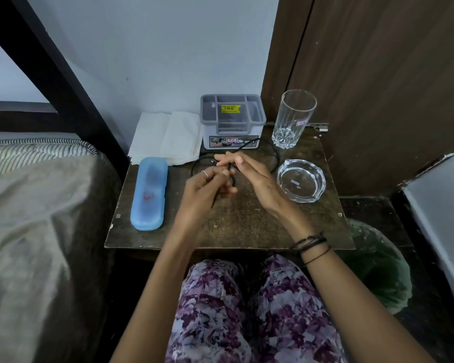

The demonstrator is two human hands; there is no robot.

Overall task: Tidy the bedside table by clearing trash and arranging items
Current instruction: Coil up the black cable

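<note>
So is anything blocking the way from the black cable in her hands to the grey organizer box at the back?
Nothing visible does. Both the left hand and the right hand hold the black cable just in front of the grey organizer box, whose top is open. The glass and ashtray stand off to the right.

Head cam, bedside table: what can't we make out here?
- Black cable: its middle is hidden by the left hand and right hand; how it is wound is unclear.
- Organizer box: its contents are too dark; label print too small.
- Green bin: partly hidden by the table.
</note>
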